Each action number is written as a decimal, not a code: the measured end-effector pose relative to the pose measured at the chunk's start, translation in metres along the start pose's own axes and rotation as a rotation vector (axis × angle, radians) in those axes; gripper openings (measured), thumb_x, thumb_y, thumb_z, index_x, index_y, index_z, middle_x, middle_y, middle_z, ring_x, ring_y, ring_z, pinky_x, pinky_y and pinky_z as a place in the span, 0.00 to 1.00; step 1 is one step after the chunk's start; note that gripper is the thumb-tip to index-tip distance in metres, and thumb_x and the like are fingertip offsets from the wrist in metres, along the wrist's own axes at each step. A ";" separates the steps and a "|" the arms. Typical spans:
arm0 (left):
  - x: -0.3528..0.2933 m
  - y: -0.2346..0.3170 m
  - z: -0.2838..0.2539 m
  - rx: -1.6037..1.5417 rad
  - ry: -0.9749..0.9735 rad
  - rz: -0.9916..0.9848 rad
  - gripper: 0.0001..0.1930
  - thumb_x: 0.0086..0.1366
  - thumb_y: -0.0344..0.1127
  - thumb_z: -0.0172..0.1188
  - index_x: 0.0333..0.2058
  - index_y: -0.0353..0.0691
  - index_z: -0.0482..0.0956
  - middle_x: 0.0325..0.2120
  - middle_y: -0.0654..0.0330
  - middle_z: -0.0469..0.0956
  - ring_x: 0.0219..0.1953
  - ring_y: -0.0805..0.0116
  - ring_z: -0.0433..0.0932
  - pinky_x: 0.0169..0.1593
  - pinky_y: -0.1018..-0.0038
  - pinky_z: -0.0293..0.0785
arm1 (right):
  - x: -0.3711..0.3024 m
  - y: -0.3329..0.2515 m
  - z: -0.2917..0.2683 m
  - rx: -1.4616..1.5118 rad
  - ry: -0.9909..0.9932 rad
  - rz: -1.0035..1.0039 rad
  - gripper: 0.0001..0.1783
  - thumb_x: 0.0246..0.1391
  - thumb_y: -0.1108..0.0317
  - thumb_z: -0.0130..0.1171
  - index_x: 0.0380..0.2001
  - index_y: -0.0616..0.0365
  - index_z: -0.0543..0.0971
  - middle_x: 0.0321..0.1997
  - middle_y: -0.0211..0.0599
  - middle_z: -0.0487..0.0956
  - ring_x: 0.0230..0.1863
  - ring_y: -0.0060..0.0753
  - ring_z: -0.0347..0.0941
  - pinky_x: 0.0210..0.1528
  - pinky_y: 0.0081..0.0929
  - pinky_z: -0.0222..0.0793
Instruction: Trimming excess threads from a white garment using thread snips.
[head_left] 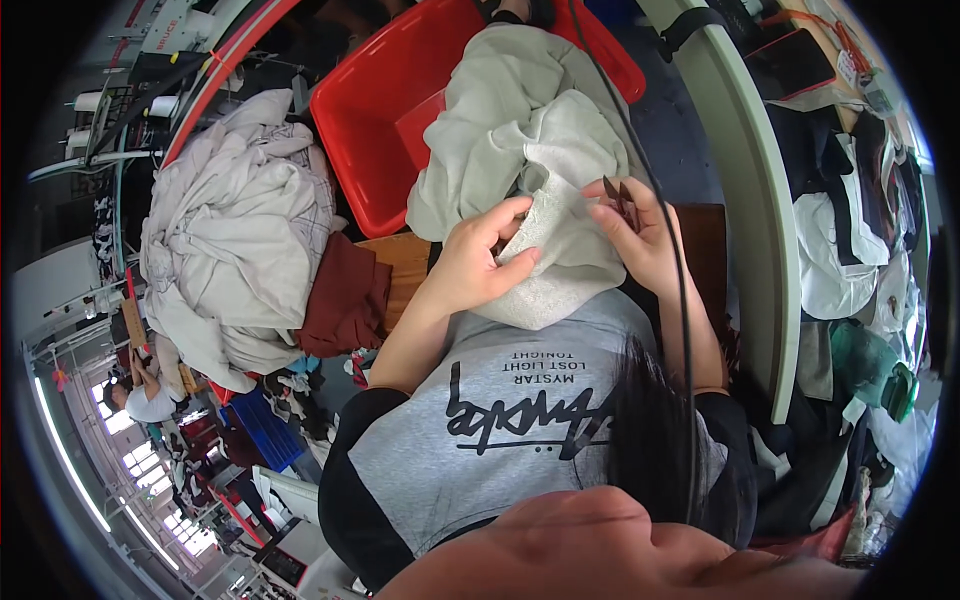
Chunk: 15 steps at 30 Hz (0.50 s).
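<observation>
A pale grey-green fabric garment [500,120] lies bunched over my lap and spills forward into a red bin. My left hand [480,262] is closed on its raw, fuzzy edge, thumb on top and fingers partly hidden underneath. Just to the right, my right hand [645,240] grips a pair of small dark thread snips [618,196], their pointed blades up and slightly apart. The thumb and fingertips of that hand are close to the cloth; whether they touch it, I cannot tell.
A red plastic bin [365,130] stands ahead. Heaped whitish cloth [240,240] and dark red cloth [345,295] lie at left. A pale table edge [745,190] runs along the right, with a phone [790,65] and garments beyond. A black cable [640,150] hangs close by my right hand.
</observation>
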<state>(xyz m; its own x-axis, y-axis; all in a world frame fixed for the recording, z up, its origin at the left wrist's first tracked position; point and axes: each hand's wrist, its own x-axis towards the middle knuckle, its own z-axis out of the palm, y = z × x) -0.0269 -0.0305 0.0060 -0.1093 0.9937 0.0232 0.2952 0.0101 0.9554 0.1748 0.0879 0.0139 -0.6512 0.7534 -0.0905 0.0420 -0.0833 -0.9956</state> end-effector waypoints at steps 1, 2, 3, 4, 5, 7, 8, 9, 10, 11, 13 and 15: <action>0.000 0.000 0.000 0.000 0.001 -0.005 0.27 0.55 0.31 0.67 0.54 0.34 0.71 0.20 0.61 0.73 0.21 0.76 0.69 0.28 0.77 0.65 | 0.000 -0.003 0.003 -0.034 0.003 0.007 0.10 0.60 0.71 0.60 0.45 0.61 0.79 0.26 0.17 0.68 0.27 0.10 0.60 0.32 0.12 0.57; 0.001 -0.001 -0.001 0.032 -0.004 0.025 0.28 0.55 0.31 0.67 0.55 0.34 0.70 0.19 0.63 0.71 0.21 0.76 0.67 0.27 0.77 0.64 | 0.000 0.003 0.006 0.017 0.006 -0.003 0.13 0.55 0.74 0.64 0.44 0.59 0.79 0.27 0.17 0.67 0.27 0.10 0.58 0.32 0.11 0.55; 0.001 -0.001 -0.001 0.063 -0.010 0.056 0.30 0.55 0.31 0.67 0.56 0.34 0.69 0.17 0.64 0.69 0.21 0.77 0.65 0.27 0.77 0.63 | 0.001 0.007 0.008 0.019 0.005 0.000 0.13 0.55 0.74 0.64 0.44 0.59 0.79 0.27 0.17 0.67 0.27 0.10 0.58 0.32 0.11 0.55; 0.001 0.002 -0.003 0.061 -0.011 0.053 0.30 0.55 0.31 0.67 0.56 0.34 0.69 0.17 0.64 0.69 0.21 0.77 0.65 0.27 0.77 0.63 | 0.002 0.009 0.011 -0.016 0.028 -0.085 0.14 0.54 0.74 0.65 0.44 0.59 0.79 0.29 0.18 0.66 0.27 0.10 0.57 0.31 0.10 0.54; 0.002 0.007 -0.006 0.073 -0.067 -0.005 0.30 0.56 0.28 0.65 0.58 0.32 0.67 0.23 0.63 0.74 0.26 0.79 0.69 0.32 0.79 0.65 | 0.003 0.013 0.014 -0.050 0.052 -0.171 0.14 0.53 0.75 0.66 0.44 0.59 0.79 0.31 0.18 0.66 0.26 0.11 0.55 0.30 0.10 0.53; 0.001 0.007 -0.005 0.084 -0.120 -0.067 0.31 0.58 0.26 0.64 0.60 0.29 0.65 0.28 0.62 0.79 0.32 0.81 0.73 0.37 0.82 0.68 | 0.008 0.014 0.020 -0.013 0.059 -0.223 0.20 0.47 0.77 0.69 0.45 0.57 0.80 0.33 0.20 0.65 0.25 0.10 0.51 0.27 0.11 0.50; 0.000 0.003 -0.003 0.057 -0.072 -0.029 0.32 0.56 0.28 0.65 0.60 0.32 0.67 0.22 0.64 0.72 0.26 0.80 0.68 0.31 0.80 0.63 | 0.009 0.006 0.021 -0.067 0.041 -0.238 0.21 0.45 0.77 0.70 0.46 0.56 0.80 0.34 0.21 0.65 0.25 0.10 0.51 0.27 0.11 0.48; 0.000 0.000 -0.001 0.031 -0.023 0.009 0.33 0.54 0.31 0.67 0.59 0.35 0.69 0.16 0.66 0.65 0.20 0.78 0.62 0.25 0.79 0.59 | 0.011 0.002 0.024 -0.122 0.022 -0.253 0.23 0.43 0.78 0.71 0.46 0.55 0.81 0.35 0.21 0.65 0.25 0.10 0.50 0.27 0.10 0.47; -0.001 -0.003 -0.001 0.029 -0.024 0.007 0.33 0.54 0.31 0.67 0.59 0.35 0.69 0.16 0.66 0.65 0.20 0.78 0.62 0.25 0.79 0.59 | 0.013 0.002 0.027 -0.130 0.048 -0.272 0.23 0.41 0.79 0.71 0.45 0.55 0.83 0.34 0.21 0.66 0.24 0.09 0.50 0.26 0.11 0.47; -0.001 -0.005 -0.001 0.053 -0.021 0.025 0.32 0.54 0.31 0.67 0.59 0.35 0.69 0.15 0.67 0.63 0.19 0.79 0.61 0.25 0.79 0.58 | 0.015 0.004 0.028 -0.130 0.047 -0.270 0.23 0.41 0.79 0.71 0.45 0.55 0.83 0.34 0.21 0.66 0.24 0.09 0.50 0.26 0.11 0.47; 0.000 -0.004 -0.001 0.076 -0.019 0.041 0.32 0.54 0.31 0.67 0.59 0.35 0.70 0.15 0.67 0.62 0.19 0.79 0.60 0.25 0.79 0.58 | 0.020 0.009 0.028 -0.248 0.065 -0.348 0.19 0.43 0.79 0.70 0.42 0.56 0.83 0.33 0.22 0.69 0.24 0.10 0.55 0.25 0.13 0.51; 0.004 0.002 0.000 0.045 -0.059 -0.045 0.30 0.55 0.31 0.67 0.57 0.32 0.71 0.15 0.67 0.64 0.19 0.80 0.61 0.25 0.79 0.59 | 0.027 0.023 0.032 -0.211 0.089 -0.401 0.16 0.44 0.80 0.69 0.39 0.57 0.83 0.33 0.23 0.71 0.24 0.12 0.58 0.24 0.14 0.54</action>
<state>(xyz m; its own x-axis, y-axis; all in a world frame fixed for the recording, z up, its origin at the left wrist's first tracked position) -0.0270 -0.0264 0.0085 -0.0679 0.9970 -0.0384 0.3334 0.0590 0.9409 0.1338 0.0859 -0.0106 -0.5802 0.7528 0.3107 -0.0409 0.3541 -0.9343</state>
